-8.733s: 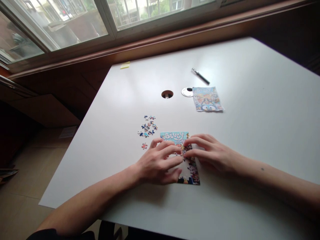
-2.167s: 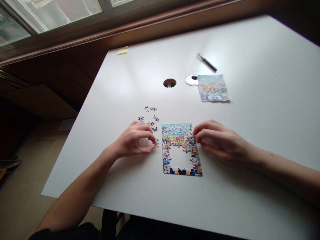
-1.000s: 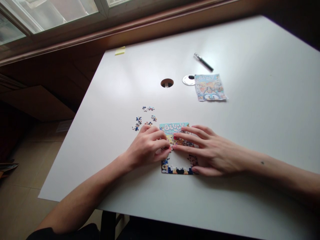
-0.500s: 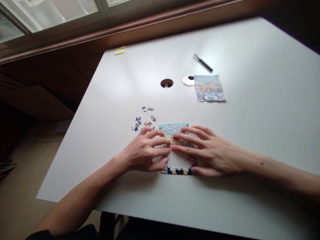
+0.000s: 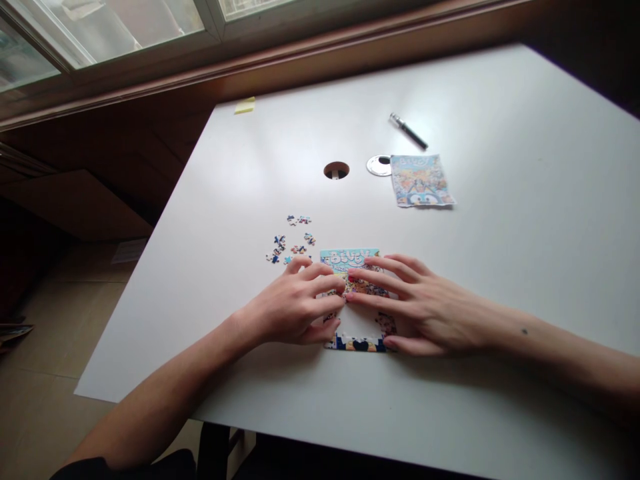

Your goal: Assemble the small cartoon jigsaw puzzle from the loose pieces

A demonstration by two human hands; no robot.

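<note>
A jigsaw puzzle (image 5: 361, 345) with a bright cartoon picture lies flat near the table's front edge, with a white gap in its lower middle. My left hand (image 5: 303, 303) rests over its left side, fingers bent and apart, fingertips touching the puzzle beside the gap. No piece shows between them. Across the right side lies my right hand (image 5: 415, 300), fingers spread and tips on the picture just above the gap. The hands cover both side edges. Several loose puzzle pieces (image 5: 299, 249) are scattered beyond my left hand.
Farther back on the white table (image 5: 250, 180) lie a creased picture sheet (image 5: 423, 180), a round silver cover (image 5: 377, 165) partly under it, and a black pen (image 5: 409, 131). A cable hole (image 5: 337, 171) opens left of the cover. A yellow sticky note (image 5: 245, 105) sits at the back-left corner.
The whole view has shifted slightly, so the table and its contents appear a little lower. Both hands keep nearly the same place on the puzzle.
</note>
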